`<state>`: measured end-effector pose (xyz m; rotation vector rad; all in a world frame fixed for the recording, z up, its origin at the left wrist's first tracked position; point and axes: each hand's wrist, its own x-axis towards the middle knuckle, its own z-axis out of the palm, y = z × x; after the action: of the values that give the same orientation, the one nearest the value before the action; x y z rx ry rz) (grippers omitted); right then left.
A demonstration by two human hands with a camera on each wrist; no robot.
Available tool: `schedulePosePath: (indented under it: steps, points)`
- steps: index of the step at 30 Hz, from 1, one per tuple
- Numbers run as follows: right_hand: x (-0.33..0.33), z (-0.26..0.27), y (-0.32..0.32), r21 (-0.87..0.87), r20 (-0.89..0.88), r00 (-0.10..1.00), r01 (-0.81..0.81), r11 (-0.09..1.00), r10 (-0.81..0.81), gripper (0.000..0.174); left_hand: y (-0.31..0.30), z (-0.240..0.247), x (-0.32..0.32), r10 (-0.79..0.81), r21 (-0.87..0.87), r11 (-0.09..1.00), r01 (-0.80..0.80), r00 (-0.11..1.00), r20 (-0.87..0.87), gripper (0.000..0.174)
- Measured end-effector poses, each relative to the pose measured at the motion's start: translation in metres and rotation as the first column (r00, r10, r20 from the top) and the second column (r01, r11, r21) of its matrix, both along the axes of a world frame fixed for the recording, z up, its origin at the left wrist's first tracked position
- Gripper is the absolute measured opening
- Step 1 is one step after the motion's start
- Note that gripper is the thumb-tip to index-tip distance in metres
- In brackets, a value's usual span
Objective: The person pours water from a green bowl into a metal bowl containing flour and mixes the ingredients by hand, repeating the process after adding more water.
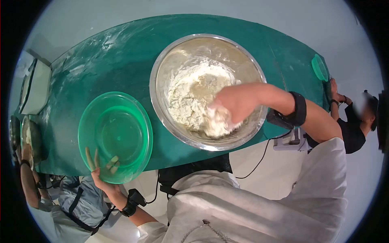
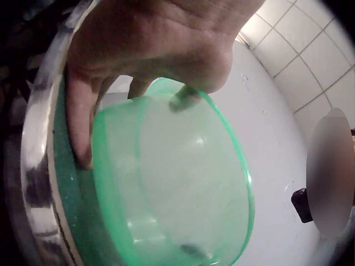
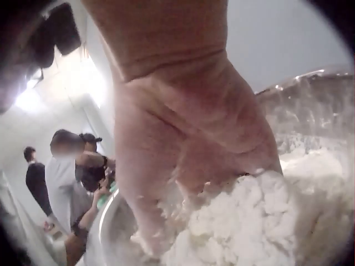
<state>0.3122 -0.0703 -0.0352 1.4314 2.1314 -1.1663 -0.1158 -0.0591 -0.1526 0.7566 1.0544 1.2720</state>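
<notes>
Biggest thing in front of us is the green table (image 1: pixel 121 60), with pale powder smeared over parts of it. On it we've got a wide metal bowl (image 1: pixel 244 60), and just left of that in the head view a see-through green basin (image 1: pixel 117 137), by the near edge of the table. Inside the metal bowl sits a lumpy heap of floury dough (image 1: pixel 186 101), part loose powder, part clumps. Our right hand (image 1: pixel 233 103) is down in that heap, on the near right side of the bowl. The right wrist view gives us the palm and thumb against a clump, but the fingertips are buried, so we can't tell how far it's closed. Our left hand (image 1: pixel 101 180) grips the basin at its near rim, thumb and fingers spread apart with the plastic between them.
</notes>
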Motion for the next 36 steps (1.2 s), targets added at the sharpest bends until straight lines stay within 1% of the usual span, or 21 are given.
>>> schedulePosePath:
  steps: [1,2,4,5,7,8,11,13,14,17,20,23,24,26,27,28,30,31,32,34,36]
  points:
    - [0.001,-0.004,-0.006,0.029,-0.039,0.998,-0.038,0.999,0.039,0.052,0.0,0.003,0.002,-0.005,0.002,1.0,0.005,1.0,-0.009,0.069]
    - [-0.001,-0.014,-0.005,0.03,-0.043,0.998,-0.033,0.999,0.034,0.052,0.001,0.004,0.004,-0.014,0.005,1.0,0.015,1.0,-0.017,0.069]
    - [-0.009,-0.039,-0.001,0.046,0.154,0.984,-0.096,0.994,0.088,0.035,0.001,0.001,0.005,-0.006,-0.006,1.0,0.006,1.0,-0.018,0.07]
    - [-0.008,-0.038,0.004,0.1,0.1,0.995,-0.012,0.995,0.002,0.023,0.0,0.0,0.004,0.009,-0.014,1.0,-0.01,1.0,-0.016,0.07]
    - [-0.005,-0.046,0.02,0.224,0.174,0.979,0.065,0.972,-0.105,0.017,0.0,0.0,0.003,-0.006,-0.017,1.0,0.006,1.0,-0.022,0.07]
    - [0.002,-0.059,0.03,0.313,0.165,0.985,0.001,0.95,-0.055,0.013,0.0,0.001,0.002,-0.013,-0.019,1.0,0.013,1.0,-0.026,0.07]
    - [0.021,-0.058,0.048,0.296,0.256,0.961,0.025,0.955,-0.104,0.02,-0.001,0.005,0.006,-0.02,0.002,1.0,0.02,0.999,-0.025,0.071]
    - [0.037,-0.036,0.054,0.18,0.107,0.991,0.06,0.982,-0.08,0.042,0.0,0.001,0.002,-0.002,-0.002,1.0,0.002,1.0,-0.027,0.071]
    - [0.042,-0.025,0.058,0.18,0.104,0.992,0.054,0.982,-0.074,0.042,0.0,0.0,0.0,-0.003,-0.008,1.0,0.003,1.0,-0.029,0.071]
    - [0.048,0.001,0.059,0.168,0.293,0.92,0.217,0.961,-0.259,0.081,0.001,0.0,0.001,0.003,-0.012,1.0,-0.003,1.0,-0.019,0.071]
    - [0.049,-0.039,0.043,0.139,0.256,0.915,0.283,0.949,-0.311,0.093,-0.013,0.021,0.028,-0.004,0.059,0.998,0.005,1.0,-0.017,0.072]
    - [0.024,-0.046,0.03,0.106,0.35,0.908,0.208,0.972,-0.232,0.105,0.0,0.001,0.002,0.011,-0.005,1.0,-0.011,1.0,-0.026,0.074]
    - [0.026,-0.051,0.029,0.11,0.341,0.91,0.21,0.971,-0.236,0.105,0.002,-0.001,-0.004,0.01,0.001,1.0,-0.01,0.999,-0.033,0.074]
    - [0.03,-0.054,0.027,-0.096,0.115,0.974,0.207,0.973,-0.196,0.108,0.005,-0.007,-0.009,0.082,-0.07,0.995,-0.074,0.989,0.119,0.073]
    - [0.026,-0.05,0.023,-0.049,0.152,0.97,0.201,0.978,-0.192,0.102,0.011,-0.021,-0.026,0.186,-0.127,0.978,-0.166,0.968,0.166,0.071]
    - [0.023,-0.046,0.02,-0.041,0.151,0.97,0.197,0.98,-0.189,0.102,0.012,-0.012,-0.024,0.189,-0.119,0.978,-0.17,0.967,0.169,0.071]
    - [0.016,-0.041,0.014,0.054,0.148,0.972,0.174,0.983,-0.18,0.088,0.012,0.023,-0.02,0.001,-0.035,0.999,0.006,0.981,0.191,0.067]
    - [0.015,-0.039,0.011,0.057,0.142,0.974,0.169,0.984,-0.176,0.088,0.016,0.035,-0.015,0.121,-0.027,0.993,-0.119,0.985,0.119,0.064]
    - [0.015,-0.036,0.009,0.06,0.138,0.971,0.189,0.98,-0.195,0.082,0.022,0.043,-0.016,0.122,-0.02,0.992,-0.121,0.986,0.115,0.064]
    - [0.018,-0.028,0.004,0.074,0.129,0.967,0.211,0.975,-0.219,0.076,0.033,0.057,-0.02,0.102,0.076,0.99,-0.115,0.982,0.161,0.045]
    - [0.02,-0.019,-0.003,0.055,0.158,0.942,0.292,0.955,-0.297,0.072,0.041,0.075,-0.017,0.109,0.06,0.991,-0.121,0.978,0.177,0.046]
